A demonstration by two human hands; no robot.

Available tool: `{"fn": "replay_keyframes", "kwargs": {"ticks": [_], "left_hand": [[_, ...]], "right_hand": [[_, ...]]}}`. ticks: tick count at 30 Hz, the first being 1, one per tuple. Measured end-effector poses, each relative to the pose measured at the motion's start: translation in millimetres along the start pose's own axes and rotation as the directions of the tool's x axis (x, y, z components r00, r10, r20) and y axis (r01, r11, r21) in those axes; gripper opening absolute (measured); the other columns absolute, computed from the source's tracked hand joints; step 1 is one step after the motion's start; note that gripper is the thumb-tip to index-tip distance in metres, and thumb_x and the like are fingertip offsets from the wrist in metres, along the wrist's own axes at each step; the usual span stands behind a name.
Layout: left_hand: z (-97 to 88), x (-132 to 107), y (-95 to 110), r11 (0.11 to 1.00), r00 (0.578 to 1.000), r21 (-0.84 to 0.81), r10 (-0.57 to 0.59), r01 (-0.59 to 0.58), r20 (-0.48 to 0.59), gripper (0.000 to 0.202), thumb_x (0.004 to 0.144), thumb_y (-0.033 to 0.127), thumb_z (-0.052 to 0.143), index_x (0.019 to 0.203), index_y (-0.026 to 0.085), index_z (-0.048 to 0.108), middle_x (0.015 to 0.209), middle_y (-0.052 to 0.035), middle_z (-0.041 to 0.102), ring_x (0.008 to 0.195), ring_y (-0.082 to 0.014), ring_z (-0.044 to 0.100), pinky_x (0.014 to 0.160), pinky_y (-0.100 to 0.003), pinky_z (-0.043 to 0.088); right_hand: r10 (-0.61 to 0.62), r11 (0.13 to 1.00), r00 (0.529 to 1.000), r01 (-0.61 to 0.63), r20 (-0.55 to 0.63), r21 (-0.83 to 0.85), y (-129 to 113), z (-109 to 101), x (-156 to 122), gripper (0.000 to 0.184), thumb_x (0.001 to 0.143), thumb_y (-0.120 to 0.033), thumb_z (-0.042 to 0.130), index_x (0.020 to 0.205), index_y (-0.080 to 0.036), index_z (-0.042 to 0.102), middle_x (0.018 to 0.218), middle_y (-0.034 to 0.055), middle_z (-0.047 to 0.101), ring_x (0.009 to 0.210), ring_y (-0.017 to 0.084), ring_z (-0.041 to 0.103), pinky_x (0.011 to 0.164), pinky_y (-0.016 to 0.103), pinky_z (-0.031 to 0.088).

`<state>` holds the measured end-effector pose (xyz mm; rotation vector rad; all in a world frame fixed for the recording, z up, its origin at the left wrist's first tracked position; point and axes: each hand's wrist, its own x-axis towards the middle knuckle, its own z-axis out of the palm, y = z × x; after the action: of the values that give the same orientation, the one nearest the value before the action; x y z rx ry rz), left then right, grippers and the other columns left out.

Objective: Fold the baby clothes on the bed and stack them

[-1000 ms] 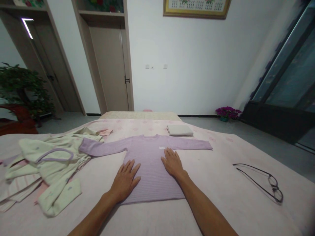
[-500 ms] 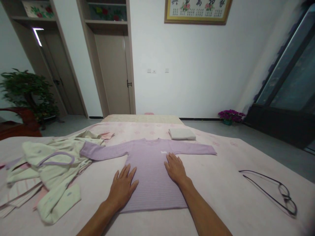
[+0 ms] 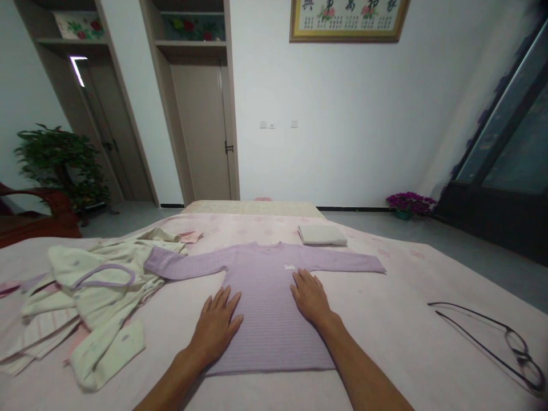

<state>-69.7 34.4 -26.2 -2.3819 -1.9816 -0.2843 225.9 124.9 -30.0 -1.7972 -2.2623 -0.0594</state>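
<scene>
A lilac long-sleeved sweater (image 3: 265,319) lies spread flat before me, its neck away from me and its sleeves stretched to both sides. On its left edge rests my left hand (image 3: 216,325), palm down, fingers loosely apart. My right hand (image 3: 311,295) lies flat on the right side of the chest, just below a small white mark. Neither hand grips the cloth. The left sleeve's end reaches onto a heap of pale green clothes (image 3: 100,302). Beyond the right sleeve sits a folded white cloth (image 3: 322,235).
A pale pink sheet (image 3: 385,331) covers the surface under everything. Black-framed glasses (image 3: 521,359) lie at the right with their arms unfolded. Striped cloth (image 3: 47,334) lies at the left. Past the far edge stand a potted plant (image 3: 60,162) and purple flowers (image 3: 410,203).
The whole view has shifted slightly, so things appear a little further right. Both hands stay flat on the sweater, which lies as before.
</scene>
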Motion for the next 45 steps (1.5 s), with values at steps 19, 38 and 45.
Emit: {"fn": "replay_keyframes", "kwargs": {"ticks": [19, 38, 45], "left_hand": [[5.1, 0.1, -3.2, 0.999, 1.000, -0.030, 0.014, -0.014, -0.015, 0.055, 0.098, 0.049, 0.040, 0.149, 0.028, 0.042, 0.158, -0.0101, 0.034, 0.148, -0.0286, 0.026, 0.118, -0.053, 0.023], [1.0, 0.4, -0.5, 0.999, 1.000, -0.045, -0.012, 0.012, 0.004, 0.056, 0.097, 0.047, 0.043, 0.149, 0.027, 0.042, 0.159, -0.0100, 0.033, 0.148, -0.0293, 0.025, 0.119, -0.052, 0.021], [-2.1, 6.4, -5.2, 1.000, 0.997, -0.018, -0.019, 0.018, -0.071, 0.051, 0.099, 0.041, 0.040, 0.145, 0.022, 0.047, 0.152, -0.0106, 0.045, 0.142, -0.0278, 0.037, 0.117, -0.050, 0.025]], "right_hand": [[-0.010, 1.000, 1.000, 0.010, 0.009, -0.016, 2.2, 4.0, 3.3, 0.050, 0.099, -0.038, 0.034, 0.143, -0.018, 0.048, 0.154, 0.0121, 0.040, 0.144, 0.027, 0.031, 0.118, 0.047, 0.019], [-0.026, 0.999, 1.000, 0.025, -0.015, -0.031, 2.5, 5.7, 4.2, 0.049, 0.100, -0.035, 0.034, 0.142, -0.017, 0.049, 0.152, 0.0134, 0.043, 0.143, 0.027, 0.033, 0.118, 0.046, 0.019], [-0.028, 0.999, 0.999, 0.028, -0.017, -0.027, 1.6, 3.6, 3.4, 0.049, 0.100, -0.035, 0.035, 0.142, -0.017, 0.049, 0.152, 0.0135, 0.043, 0.143, 0.027, 0.033, 0.117, 0.046, 0.020]]}}
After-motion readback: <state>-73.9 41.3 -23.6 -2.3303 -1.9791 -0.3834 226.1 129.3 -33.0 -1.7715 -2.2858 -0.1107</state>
